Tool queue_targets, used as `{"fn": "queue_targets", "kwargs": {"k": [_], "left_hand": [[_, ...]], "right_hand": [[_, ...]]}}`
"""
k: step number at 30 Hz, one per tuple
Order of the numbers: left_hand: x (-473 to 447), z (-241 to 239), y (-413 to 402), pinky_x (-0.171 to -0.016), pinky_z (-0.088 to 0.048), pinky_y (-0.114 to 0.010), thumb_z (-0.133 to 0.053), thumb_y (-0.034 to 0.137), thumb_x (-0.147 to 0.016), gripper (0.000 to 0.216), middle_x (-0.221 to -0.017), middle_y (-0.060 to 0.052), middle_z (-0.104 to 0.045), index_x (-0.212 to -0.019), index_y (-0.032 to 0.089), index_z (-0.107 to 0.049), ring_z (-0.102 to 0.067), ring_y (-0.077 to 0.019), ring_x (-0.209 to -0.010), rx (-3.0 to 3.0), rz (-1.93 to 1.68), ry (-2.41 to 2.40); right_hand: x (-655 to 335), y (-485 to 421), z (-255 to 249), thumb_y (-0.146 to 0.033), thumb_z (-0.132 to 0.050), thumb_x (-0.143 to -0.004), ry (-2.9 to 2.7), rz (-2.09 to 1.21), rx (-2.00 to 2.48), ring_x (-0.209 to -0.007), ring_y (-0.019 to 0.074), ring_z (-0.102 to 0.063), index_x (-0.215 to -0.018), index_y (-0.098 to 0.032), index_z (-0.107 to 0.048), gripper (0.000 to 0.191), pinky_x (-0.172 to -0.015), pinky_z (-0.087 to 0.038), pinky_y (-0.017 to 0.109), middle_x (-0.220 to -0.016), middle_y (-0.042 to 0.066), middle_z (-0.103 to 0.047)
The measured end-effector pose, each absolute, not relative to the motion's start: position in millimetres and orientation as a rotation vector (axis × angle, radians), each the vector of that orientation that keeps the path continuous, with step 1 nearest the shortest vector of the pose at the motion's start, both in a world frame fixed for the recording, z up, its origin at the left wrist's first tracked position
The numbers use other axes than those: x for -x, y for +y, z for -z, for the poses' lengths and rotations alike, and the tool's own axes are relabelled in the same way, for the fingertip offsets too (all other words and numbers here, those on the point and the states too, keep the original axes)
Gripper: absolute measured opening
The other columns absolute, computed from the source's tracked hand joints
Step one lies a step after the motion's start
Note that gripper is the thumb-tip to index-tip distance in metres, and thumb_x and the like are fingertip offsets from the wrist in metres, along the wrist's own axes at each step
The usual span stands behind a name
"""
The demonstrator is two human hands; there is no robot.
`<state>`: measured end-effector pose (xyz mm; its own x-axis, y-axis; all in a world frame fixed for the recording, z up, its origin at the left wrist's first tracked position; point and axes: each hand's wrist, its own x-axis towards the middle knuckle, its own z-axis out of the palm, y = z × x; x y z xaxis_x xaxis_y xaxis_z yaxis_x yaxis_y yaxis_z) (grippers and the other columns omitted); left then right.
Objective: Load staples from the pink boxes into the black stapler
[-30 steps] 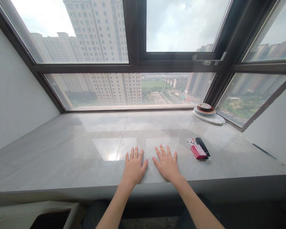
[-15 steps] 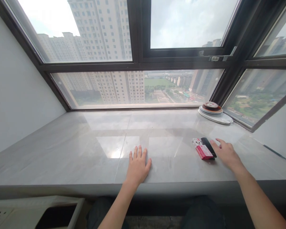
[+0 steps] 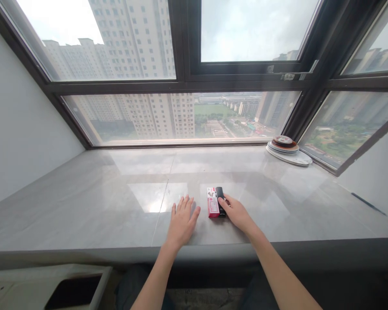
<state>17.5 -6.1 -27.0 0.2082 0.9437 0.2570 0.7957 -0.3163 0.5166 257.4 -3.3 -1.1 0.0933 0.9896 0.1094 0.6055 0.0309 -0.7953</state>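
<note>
A small red-and-white box [image 3: 213,206] lies on the grey stone sill, right of the middle. Against its right side is what looks like a black stapler [image 3: 219,193]. My right hand [image 3: 236,212] is closed on the stapler from the right, thumb over its top; the other fingers are partly hidden. My left hand [image 3: 182,221] rests to the left of the box, palm down and fingers stretched out, touching neither thing.
A stack of plates [image 3: 283,148] stands in the back right corner by the window frame. The sill [image 3: 93,206] ends at a front edge before my body. Below left is a pale plastic container [image 3: 29,286]. A thin dark strip [image 3: 368,203] lies by the right wall.
My right hand has moved left and closed on the black stapler. Box and stapler have slid left together, close to my left hand, and turned straighter. My left hand stays nearly in place.
</note>
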Motion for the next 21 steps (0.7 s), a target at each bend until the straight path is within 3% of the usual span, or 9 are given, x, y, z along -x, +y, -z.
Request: {"fn": "queue_targets", "kwargs": {"k": [4,8,12,16,21], "left_hand": [[-19.0,19.3,-2.5,-0.122,-0.028,-0.046,-0.039,0.057,-0.103,0.057,-0.154,-0.010,-0.050,-0.150,0.026,-0.044,-0.043,-0.0258,-0.144,-1.926,-0.975,1.633],[-30.5,10.5,-4.6,-0.112,-0.039,-0.046,-0.059,0.052,-0.094,0.070,-0.143,-0.016,-0.051,-0.152,0.018,-0.040,-0.047,-0.0317,-0.134,-1.885,-1.049,1.833],[-38.9,5.6,-7.3,-0.100,-0.045,-0.045,-0.065,0.041,-0.088,0.079,-0.136,-0.017,-0.048,-0.156,0.018,-0.033,-0.050,-0.0344,-0.127,-1.967,-1.028,2.082],[-36.7,7.8,-6.6,-0.087,-0.050,-0.038,-0.062,0.042,-0.090,0.060,-0.120,-0.013,-0.056,-0.145,0.020,-0.048,-0.062,-0.0286,-0.107,-1.957,-0.967,2.078],[-8.9,6.8,-0.9,-0.083,-0.051,-0.035,-0.061,0.047,-0.091,0.045,-0.118,-0.010,-0.062,-0.130,0.025,-0.059,-0.065,-0.0258,-0.100,-1.871,-1.072,2.105]], "right_hand": [[-185.3,3.4,14.8,-0.056,-0.038,-0.103,-1.669,-0.595,1.713,-0.084,0.0245,-0.069,-0.133,-0.026,-0.061,0.048,-0.070,-0.042,0.030,-0.092,0.006,-0.075],[-172.6,3.0,20.1,-0.055,-0.038,-0.104,-1.633,-0.548,1.728,-0.096,0.0279,-0.070,-0.140,-0.022,-0.057,0.052,-0.076,-0.043,0.032,-0.104,0.012,-0.075],[-206.3,-7.9,20.1,-0.057,-0.038,-0.103,-1.585,-0.597,1.659,-0.083,0.0242,-0.067,-0.139,-0.023,-0.059,0.053,-0.072,-0.043,0.031,-0.085,0.005,-0.071],[-235.0,-23.8,23.6,-0.062,-0.042,-0.099,-1.479,-0.650,1.655,-0.069,0.0205,-0.060,-0.143,-0.022,-0.055,0.061,-0.069,-0.043,0.030,-0.071,-0.002,-0.058],[-240.5,-34.3,26.7,-0.061,-0.048,-0.096,-1.392,-0.678,1.647,-0.068,0.0194,-0.058,-0.155,-0.019,-0.042,0.072,-0.072,-0.045,0.031,-0.069,-0.005,-0.053]]}}
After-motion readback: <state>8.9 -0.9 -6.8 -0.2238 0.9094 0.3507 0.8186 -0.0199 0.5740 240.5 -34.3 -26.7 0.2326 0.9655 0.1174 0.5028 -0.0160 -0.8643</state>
